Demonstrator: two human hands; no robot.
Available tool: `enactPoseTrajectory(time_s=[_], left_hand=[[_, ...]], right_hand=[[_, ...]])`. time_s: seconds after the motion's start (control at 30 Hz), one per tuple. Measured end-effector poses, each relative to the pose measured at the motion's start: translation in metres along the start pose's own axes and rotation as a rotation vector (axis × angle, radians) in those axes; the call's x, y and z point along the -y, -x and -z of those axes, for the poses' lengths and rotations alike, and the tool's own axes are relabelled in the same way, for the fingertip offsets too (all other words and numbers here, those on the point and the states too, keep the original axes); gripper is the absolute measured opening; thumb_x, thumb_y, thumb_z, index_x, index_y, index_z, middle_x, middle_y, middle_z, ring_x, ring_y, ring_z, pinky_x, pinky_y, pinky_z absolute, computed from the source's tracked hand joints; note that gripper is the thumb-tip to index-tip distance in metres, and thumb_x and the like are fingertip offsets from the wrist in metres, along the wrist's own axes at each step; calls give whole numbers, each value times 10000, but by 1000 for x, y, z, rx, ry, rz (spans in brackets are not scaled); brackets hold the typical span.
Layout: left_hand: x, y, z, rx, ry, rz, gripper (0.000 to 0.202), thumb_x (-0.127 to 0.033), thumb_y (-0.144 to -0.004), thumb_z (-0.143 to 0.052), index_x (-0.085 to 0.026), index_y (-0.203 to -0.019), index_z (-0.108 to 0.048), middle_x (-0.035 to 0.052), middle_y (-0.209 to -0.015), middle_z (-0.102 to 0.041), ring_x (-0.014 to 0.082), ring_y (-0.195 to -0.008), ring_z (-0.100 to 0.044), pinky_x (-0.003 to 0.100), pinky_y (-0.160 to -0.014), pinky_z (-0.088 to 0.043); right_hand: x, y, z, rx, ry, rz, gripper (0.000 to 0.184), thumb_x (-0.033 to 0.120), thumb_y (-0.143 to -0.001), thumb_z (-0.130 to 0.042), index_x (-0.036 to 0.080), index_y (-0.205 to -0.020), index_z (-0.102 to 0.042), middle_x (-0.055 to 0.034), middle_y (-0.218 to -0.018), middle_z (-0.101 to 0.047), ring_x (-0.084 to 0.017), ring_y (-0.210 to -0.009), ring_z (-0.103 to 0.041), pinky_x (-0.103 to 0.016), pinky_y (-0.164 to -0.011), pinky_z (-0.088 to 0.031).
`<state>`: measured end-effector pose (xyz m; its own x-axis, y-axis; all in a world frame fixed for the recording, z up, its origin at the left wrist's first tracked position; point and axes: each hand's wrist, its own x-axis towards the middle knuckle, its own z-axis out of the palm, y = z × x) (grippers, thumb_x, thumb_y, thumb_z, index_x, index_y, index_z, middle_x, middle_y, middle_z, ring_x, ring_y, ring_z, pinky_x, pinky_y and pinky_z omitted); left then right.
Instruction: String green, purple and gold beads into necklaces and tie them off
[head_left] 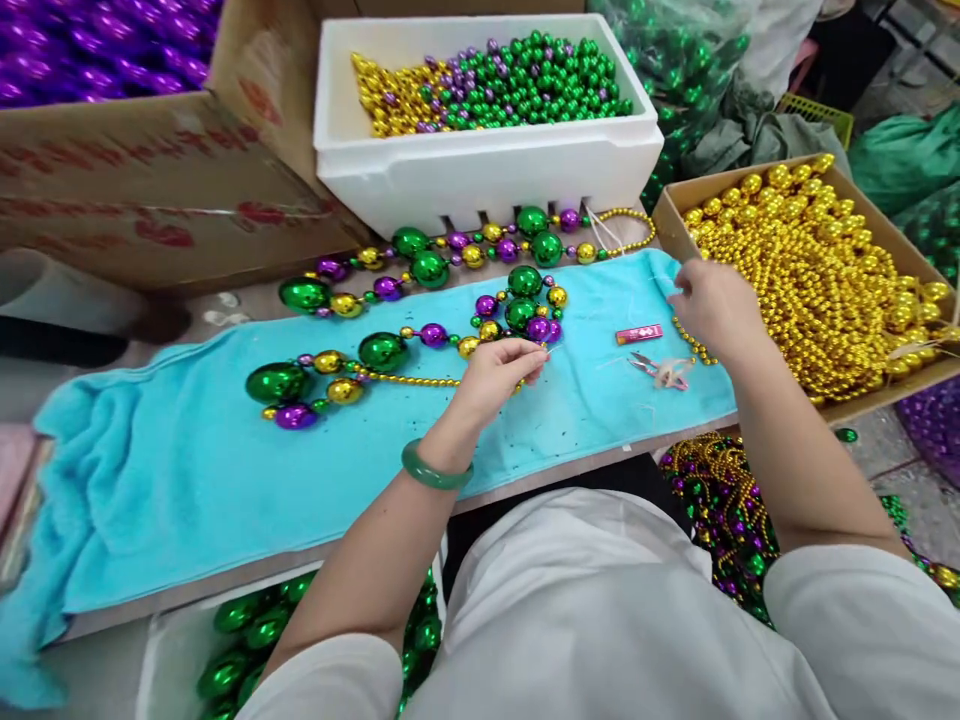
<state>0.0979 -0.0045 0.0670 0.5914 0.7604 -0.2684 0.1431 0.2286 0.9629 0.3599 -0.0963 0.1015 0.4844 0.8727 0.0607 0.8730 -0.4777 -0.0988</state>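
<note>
My left hand (499, 375), with a green bangle (437, 466) on its wrist, is closed in a pinch on a thin pale string (553, 349). Around it lies a bead garland (384, 350) of green, purple and gold balls on a turquoise towel (202, 450). My right hand (716, 305) is closed above the towel's right end, its fingers curled; whatever they hold is hidden. Beneath it a gold bead strand (694, 342) shows in part. Between the hands lie a pink lighter-like stick (639, 334) and small snips (660, 370).
Behind the towel another garland (431, 268) lies before a white foam box (487, 165) of mixed beads. A carton (862, 405) of gold beads stands at right, a large carton (150, 200) of purple balls at back left. Below the table edge sit green balls (266, 628) and piled strands (720, 500).
</note>
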Motion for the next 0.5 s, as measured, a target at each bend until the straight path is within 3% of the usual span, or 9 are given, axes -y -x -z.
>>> enactPoseTrajectory(time_s=[0.1,0.17,0.33,0.5], left_hand=[[6,-1,-1,6,76,83,237,-335,-612,-792,-136,-685,-687,4,-578,-595,101,-555,-523,235,-543,-415],[9,-2,1,13,172,157,252,-318,-596,-808,-127,-711,-690,12,-603,-606,105,-573,-547,231,-539,-429],[7,-7,12,-10,397,312,229,-228,-615,-805,-119,-742,-649,16,-670,-612,132,-651,-630,196,-477,-424],[-7,-5,27,-77,403,270,173,-183,-678,-767,-124,-784,-645,57,-846,-663,188,-813,-686,176,-448,-433]], right_hand=[[-9,37,-27,219,59,39,231,266,-843,-537,150,-1008,-652,-152,-992,-661,-286,-956,-579,-358,-734,-441],[-14,52,-46,298,73,56,253,270,-859,-523,131,-1025,-652,-170,-1018,-657,-294,-989,-573,-357,-751,-436],[-30,61,-74,315,-60,20,211,299,-858,-533,163,-902,-688,-119,-957,-662,-261,-926,-586,-345,-757,-415],[-43,56,-78,360,-235,1,156,338,-782,-617,194,-735,-653,-89,-878,-643,-233,-809,-576,-333,-661,-395]])
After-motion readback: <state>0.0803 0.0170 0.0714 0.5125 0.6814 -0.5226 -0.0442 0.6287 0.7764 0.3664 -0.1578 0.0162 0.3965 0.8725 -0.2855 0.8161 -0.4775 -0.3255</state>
